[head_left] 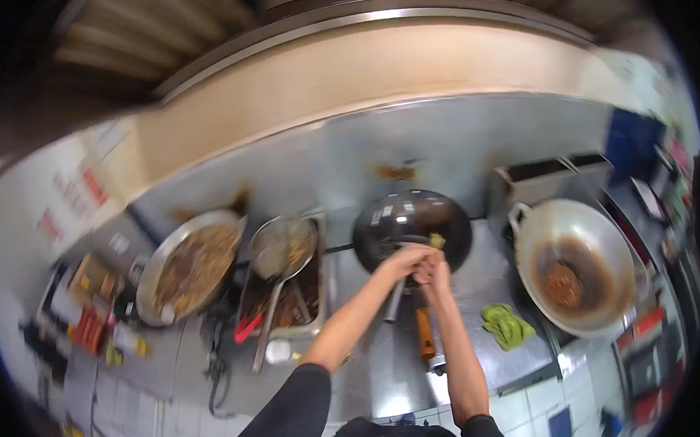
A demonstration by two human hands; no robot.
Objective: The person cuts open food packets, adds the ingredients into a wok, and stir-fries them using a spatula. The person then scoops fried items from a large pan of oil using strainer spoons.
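Both of my hands meet over the near edge of a dark wok (408, 216). My left hand (409, 261) is closed, with its fingers pressed against my right hand (432, 268), which is closed too. What they hold between them is hidden. A small yellow-green piece (437, 240) shows just above the fingers. Below my hands, the wok's wooden handle (425, 332) points toward me. A metal utensil (394, 304) lies beside it, partly covered by my left wrist.
A green cloth (508, 326) lies on the steel counter, right of my right arm. Farther right stands a large pan (601, 246) with brown liquid. On the left are a strainer (272, 312) over a tray (318, 321) and a wide pan of food (145, 294).
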